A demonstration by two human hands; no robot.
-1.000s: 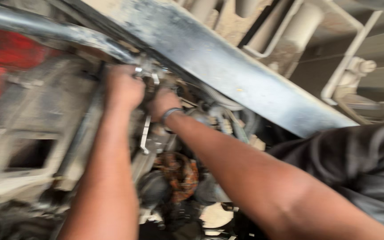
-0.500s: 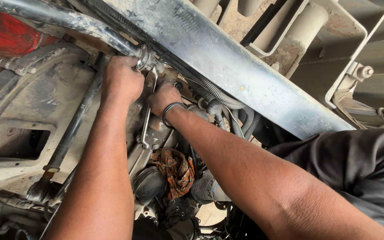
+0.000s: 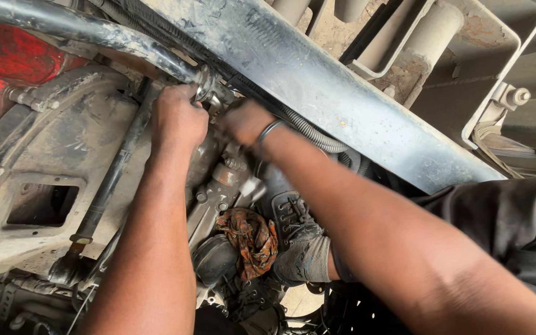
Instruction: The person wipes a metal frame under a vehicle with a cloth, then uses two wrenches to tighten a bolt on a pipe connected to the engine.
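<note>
**Two hands at a metal fitting under a dusty frame rail**

Two bare hands meet at one spot, close under the long grey frame rail that crosses the view from upper left to right. The left hand is closed in a fist, knuckles up, gripping where a dark pipe ends in a bright metal fitting. The fitting is small, silvery and clamp-like, shinier than anything around it; its lower side is hidden behind the fist. The pipe itself is black, scuffed, streaked with pale dust.

The right hand sits just beside the fitting on its right, a metal bangle on the wrist. This hand is blurred; cannot tell whether its fingers are pinching anything or merely pressed against the part.

A ribbed grey hose runs along the rail's lower edge just past the right wrist. To the left lies a large round housing, dirt-caked, with a rectangular opening. A thin black rod crosses it at a slant. Below the forearms an orange-brown patterned rag is stuffed among greasy parts. A red painted panel shows at upper left.
</note>
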